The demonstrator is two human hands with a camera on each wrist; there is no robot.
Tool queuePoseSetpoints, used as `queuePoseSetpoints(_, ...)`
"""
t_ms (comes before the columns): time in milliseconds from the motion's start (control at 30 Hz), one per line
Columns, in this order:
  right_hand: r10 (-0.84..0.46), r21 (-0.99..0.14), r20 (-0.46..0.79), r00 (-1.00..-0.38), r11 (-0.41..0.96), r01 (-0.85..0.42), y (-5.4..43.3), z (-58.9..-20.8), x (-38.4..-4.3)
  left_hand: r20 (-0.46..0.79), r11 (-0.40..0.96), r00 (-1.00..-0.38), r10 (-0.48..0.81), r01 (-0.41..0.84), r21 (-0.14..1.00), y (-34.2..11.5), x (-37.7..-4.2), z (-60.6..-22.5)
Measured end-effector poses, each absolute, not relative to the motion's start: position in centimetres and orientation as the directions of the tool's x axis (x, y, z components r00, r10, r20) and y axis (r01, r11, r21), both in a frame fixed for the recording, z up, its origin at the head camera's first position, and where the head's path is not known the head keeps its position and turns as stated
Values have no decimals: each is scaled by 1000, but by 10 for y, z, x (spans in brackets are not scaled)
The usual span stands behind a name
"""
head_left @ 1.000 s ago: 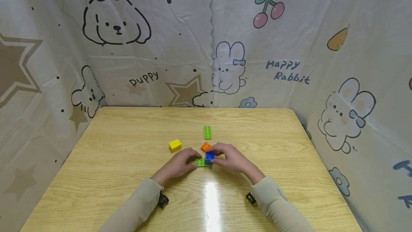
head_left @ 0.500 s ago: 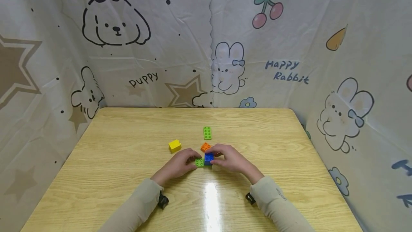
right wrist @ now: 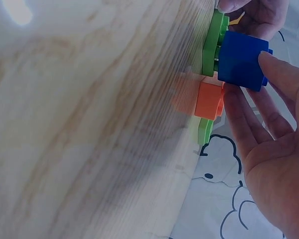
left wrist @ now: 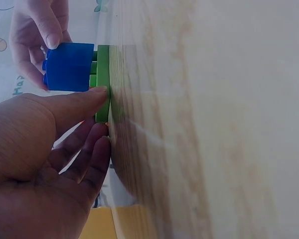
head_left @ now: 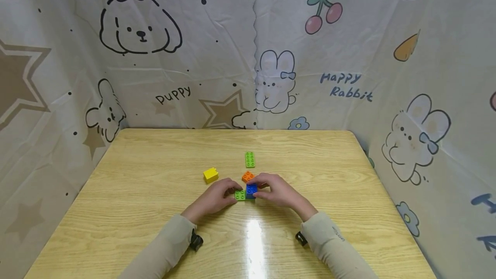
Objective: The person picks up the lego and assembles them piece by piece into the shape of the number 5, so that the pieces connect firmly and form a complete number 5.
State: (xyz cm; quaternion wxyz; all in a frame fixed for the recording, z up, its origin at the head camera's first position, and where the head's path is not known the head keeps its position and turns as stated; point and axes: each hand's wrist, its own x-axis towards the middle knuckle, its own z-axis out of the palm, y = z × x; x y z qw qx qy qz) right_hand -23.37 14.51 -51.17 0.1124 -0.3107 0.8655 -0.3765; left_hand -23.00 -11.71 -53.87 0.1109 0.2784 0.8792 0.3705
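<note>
My left hand point(head_left: 214, 197) pinches the left end of a flat light-green building brick point(head_left: 240, 195) between thumb and fingers, and that brick lies on the table. In my right hand point(head_left: 280, 190) a blue building brick point(head_left: 251, 190) is gripped by thumb and fingers, above the right half of the green one. The left wrist view shows green studs point(left wrist: 93, 67) in a narrow gap under the blue brick point(left wrist: 70, 67), which tilts slightly. From the right wrist, the blue brick point(right wrist: 242, 59) hides part of the green brick's point(right wrist: 212, 45) studded top.
Just behind the blue brick sits an orange brick point(head_left: 247, 176), close to my right fingertips. Another flat green brick point(head_left: 249, 159) lies farther back. A yellow brick point(head_left: 211, 175) stands to the left, beyond my left hand. A printed curtain borders the wooden table point(head_left: 310, 154).
Over the last second the blue brick has shifted slightly left and now covers more of the green brick's right half. My left hand has kept its place.
</note>
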Motion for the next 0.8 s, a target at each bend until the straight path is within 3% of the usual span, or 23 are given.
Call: queuePoseSetpoints(800, -624, -765, 36, -780, 486, -424, 145, -516, -235, 18, 582, -829, 559, 408, 703, -118, -232, -542)
